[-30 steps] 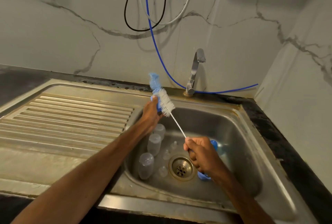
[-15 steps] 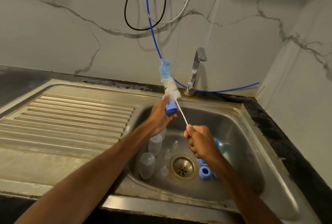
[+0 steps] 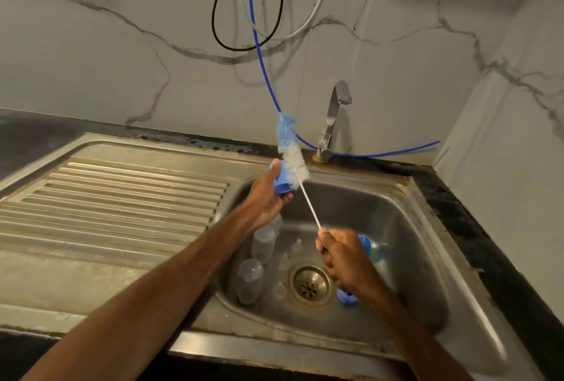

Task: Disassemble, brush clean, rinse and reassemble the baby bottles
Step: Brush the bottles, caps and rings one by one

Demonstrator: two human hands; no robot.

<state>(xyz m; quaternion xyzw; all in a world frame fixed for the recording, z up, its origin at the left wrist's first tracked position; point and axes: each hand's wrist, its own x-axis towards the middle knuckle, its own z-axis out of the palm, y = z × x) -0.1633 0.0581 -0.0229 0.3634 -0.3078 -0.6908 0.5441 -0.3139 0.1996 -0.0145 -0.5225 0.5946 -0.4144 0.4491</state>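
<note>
My left hand [image 3: 268, 197] grips a blue bottle collar ring [image 3: 282, 180] above the sink's left rim. My right hand [image 3: 341, 258] holds the thin white handle of a bottle brush [image 3: 293, 154], whose white and blue bristles pass through the ring and stick out above it. Down in the sink basin [image 3: 406, 258] lie two clear bottles [image 3: 250, 280] at the left, clear teats [image 3: 285, 261] near the drain, and other blue rings [image 3: 346, 298] partly hidden by my right wrist.
The tap [image 3: 334, 115] stands behind the basin, with a blue hose [image 3: 265, 75] and cables hanging on the marble wall. A ribbed steel draining board [image 3: 122, 197] extends left. The drain [image 3: 309, 284] is at the basin's middle. A dark counter borders the right.
Both hands rose and shifted slightly right from a second ago, and the brush head slid further up through the blue ring. Over the last half second little moved.
</note>
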